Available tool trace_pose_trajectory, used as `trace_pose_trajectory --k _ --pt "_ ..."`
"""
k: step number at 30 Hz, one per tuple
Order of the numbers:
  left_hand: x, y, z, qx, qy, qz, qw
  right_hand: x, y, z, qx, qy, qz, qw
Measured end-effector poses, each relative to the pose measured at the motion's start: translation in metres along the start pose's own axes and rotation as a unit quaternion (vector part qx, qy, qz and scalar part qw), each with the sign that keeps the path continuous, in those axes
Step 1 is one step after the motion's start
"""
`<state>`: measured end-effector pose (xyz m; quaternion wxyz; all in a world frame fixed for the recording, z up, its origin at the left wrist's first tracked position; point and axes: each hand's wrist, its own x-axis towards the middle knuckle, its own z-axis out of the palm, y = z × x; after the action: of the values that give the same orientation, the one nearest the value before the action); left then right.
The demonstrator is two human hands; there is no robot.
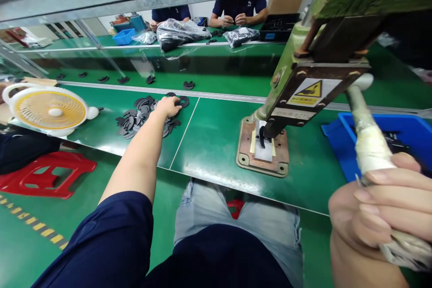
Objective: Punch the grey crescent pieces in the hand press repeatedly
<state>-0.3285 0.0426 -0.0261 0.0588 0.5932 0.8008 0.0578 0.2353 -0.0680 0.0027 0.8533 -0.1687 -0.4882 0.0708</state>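
Note:
My left hand (168, 106) reaches down over the right side of a loose heap of black curved pieces (133, 121) on the green bench. Its fingers look slightly bent and spread, touching or just above the pieces; their undersides are hidden. At the right, my right hand (381, 202) is wrapped around the tape-covered lever handle (366, 139) of a green hand press (286, 76). One black curved piece (262, 137) stands on the metal plate (263, 153) of the press base, beneath the ram.
A blue bin (340, 144) with dark parts stands right of the press. A white and yellow fan (50, 110) sits at the left. Single black pieces (189, 85) lie along the strip behind. Across the bench, a co-worker's hands (234, 20) are near plastic bags (182, 31). Below left is a red stool (50, 173).

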Motion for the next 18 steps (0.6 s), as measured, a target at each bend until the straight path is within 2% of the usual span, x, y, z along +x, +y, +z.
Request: trace_pose_trajectory --k 2,3,4,8,13,15,18 --pt "0.011 0.003 0.006 0.017 -0.018 0.0 1.0 0.004 -0.003 0.002 0.009 -0.041 -0.149 0.988" --pt "0.014 0.005 0.008 0.024 -0.02 -0.003 1.0 0.006 -0.004 0.004 0.009 -0.059 -0.187 0.981" --pt "0.016 0.006 0.01 0.027 -0.02 -0.009 0.999 0.008 -0.005 0.005 0.012 -0.073 -0.194 0.978" --pt "0.011 0.006 0.006 0.006 -0.004 -0.023 1.0 0.008 -0.005 0.009 -0.011 -0.064 -0.162 0.985" --pt "-0.015 0.013 -0.011 -0.054 0.033 0.027 0.998 0.006 -0.007 0.013 -0.005 -0.044 -0.17 0.985" --pt "-0.03 0.027 -0.016 -0.083 0.036 0.06 0.994 0.006 -0.014 0.011 -0.014 -0.073 -0.169 0.983" --pt "-0.059 0.064 -0.016 -0.099 0.003 0.158 0.982 0.007 -0.03 0.008 -0.069 -0.159 -0.121 0.977"
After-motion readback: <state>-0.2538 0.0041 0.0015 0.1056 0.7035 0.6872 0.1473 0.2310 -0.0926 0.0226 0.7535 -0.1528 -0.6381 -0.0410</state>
